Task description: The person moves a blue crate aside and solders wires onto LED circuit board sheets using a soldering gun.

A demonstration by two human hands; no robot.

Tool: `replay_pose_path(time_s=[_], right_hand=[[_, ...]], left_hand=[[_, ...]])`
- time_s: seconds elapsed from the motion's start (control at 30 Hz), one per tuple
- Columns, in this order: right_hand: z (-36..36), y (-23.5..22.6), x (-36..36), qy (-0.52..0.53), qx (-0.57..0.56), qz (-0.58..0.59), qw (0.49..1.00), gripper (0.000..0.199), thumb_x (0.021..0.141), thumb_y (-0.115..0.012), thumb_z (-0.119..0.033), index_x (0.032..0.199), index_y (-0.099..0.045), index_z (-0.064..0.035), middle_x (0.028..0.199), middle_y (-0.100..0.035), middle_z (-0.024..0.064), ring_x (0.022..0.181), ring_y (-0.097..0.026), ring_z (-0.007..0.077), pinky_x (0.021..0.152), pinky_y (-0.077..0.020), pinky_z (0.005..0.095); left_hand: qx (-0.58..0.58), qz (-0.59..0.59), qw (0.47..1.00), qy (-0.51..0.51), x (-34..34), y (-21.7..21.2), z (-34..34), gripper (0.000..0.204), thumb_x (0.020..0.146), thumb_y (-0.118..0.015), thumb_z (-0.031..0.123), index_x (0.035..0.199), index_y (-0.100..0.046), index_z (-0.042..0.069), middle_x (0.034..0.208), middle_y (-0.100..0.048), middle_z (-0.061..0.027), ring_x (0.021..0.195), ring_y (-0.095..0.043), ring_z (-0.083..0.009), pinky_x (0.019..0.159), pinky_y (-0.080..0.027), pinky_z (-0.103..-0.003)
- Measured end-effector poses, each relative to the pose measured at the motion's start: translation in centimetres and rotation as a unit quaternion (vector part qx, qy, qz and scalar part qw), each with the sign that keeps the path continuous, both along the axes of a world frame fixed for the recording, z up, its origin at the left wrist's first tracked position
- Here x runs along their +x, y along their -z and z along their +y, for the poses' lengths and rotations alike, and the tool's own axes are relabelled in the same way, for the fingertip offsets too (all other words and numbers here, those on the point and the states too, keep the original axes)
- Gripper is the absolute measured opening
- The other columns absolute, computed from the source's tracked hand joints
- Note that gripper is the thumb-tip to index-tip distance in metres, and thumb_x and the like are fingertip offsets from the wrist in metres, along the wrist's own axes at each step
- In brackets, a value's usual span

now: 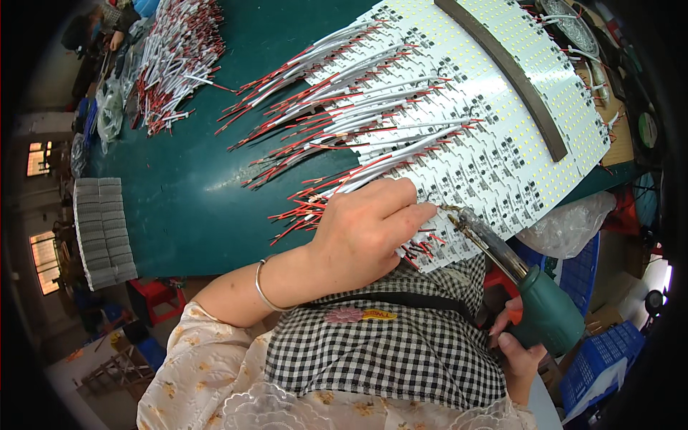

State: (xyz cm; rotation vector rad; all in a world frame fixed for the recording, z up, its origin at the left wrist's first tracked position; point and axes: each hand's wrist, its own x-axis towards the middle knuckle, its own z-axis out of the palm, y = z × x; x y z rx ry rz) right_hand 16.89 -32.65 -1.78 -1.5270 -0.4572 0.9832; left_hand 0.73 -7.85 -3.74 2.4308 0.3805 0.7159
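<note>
My left hand (369, 229) is closed in a pinch over the near end of a sheet of white LED circuit boards (487, 154). Red and white wires (308, 208) come out from under it on the left; the part at its fingertips is mostly hidden. My right hand (519, 351) grips a soldering iron (548, 308) with a green handle and a metal shaft. The iron points up and left, its tip by my left fingertips at the boards. Several rows of white and red wires (387, 118) extend leftward from the boards.
A dark curved bar (512, 72) lies across the boards. On the green table (208, 172) are a big heap of loose wires (179, 57) and a grey ribbed block (104, 233). A clear plastic bag (570, 226) and blue crates (602, 365) are at the right.
</note>
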Motion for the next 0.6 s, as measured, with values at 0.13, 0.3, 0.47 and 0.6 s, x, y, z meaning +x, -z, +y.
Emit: replay_pose_path(time_s=[0.13,0.3,0.47,0.6], right_hand=[[0.1,-0.1,0.1,-0.009,-0.01,-0.009,1.0,0.052,0.065,-0.069,-0.01,0.109,-0.047,0.0062,0.07,-0.055,0.0119,0.055,-0.053,0.0167,0.047,-0.0445,0.0246],[0.2,-0.1,0.4,-0.048,0.017,-0.038,0.998,0.049,0.066,-0.068,-0.009,0.107,-0.046,0.0062,0.068,-0.054,0.0115,0.053,-0.052,0.0159,0.046,-0.0448,0.025],[0.3,-0.4,0.8,0.004,0.139,0.052,0.989,0.055,0.074,-0.069,-0.017,0.113,-0.039,0.0084,0.067,-0.053,0.0125,0.044,-0.049,0.0146,0.036,-0.043,0.0241],[0.6,-0.5,1.7,-0.01,0.173,0.074,0.982,0.06,0.076,-0.067,-0.018,0.119,-0.034,0.0102,0.071,-0.053,0.0129,0.043,-0.048,0.0138,0.037,-0.0456,0.0244]], left_hand=[[0.002,0.002,1.0,-0.001,0.0,-0.1,0.0,0.032,0.054,-0.061,-0.004,0.085,-0.062,0.002,0.07,-0.049,-0.0063,0.063,-0.054,-0.0226,0.047,-0.042,-0.034],[0.003,-0.001,1.0,0.004,0.0,0.1,0.2,0.033,0.053,-0.061,-0.004,0.085,-0.062,0.002,0.069,-0.049,-0.0064,0.063,-0.054,-0.0228,0.048,-0.042,-0.034],[0.024,-0.018,0.999,0.012,0.0,0.6,0.4,0.039,0.051,-0.065,-0.001,0.091,-0.064,0.003,0.07,-0.056,-0.0071,0.059,-0.056,-0.0218,0.048,-0.043,-0.03],[0.016,-0.016,1.0,0.011,-0.2,0.3,0.1,0.04,0.052,-0.064,-0.004,0.091,-0.064,0.003,0.072,-0.057,-0.007,0.06,-0.056,-0.0218,0.048,-0.044,-0.03]])
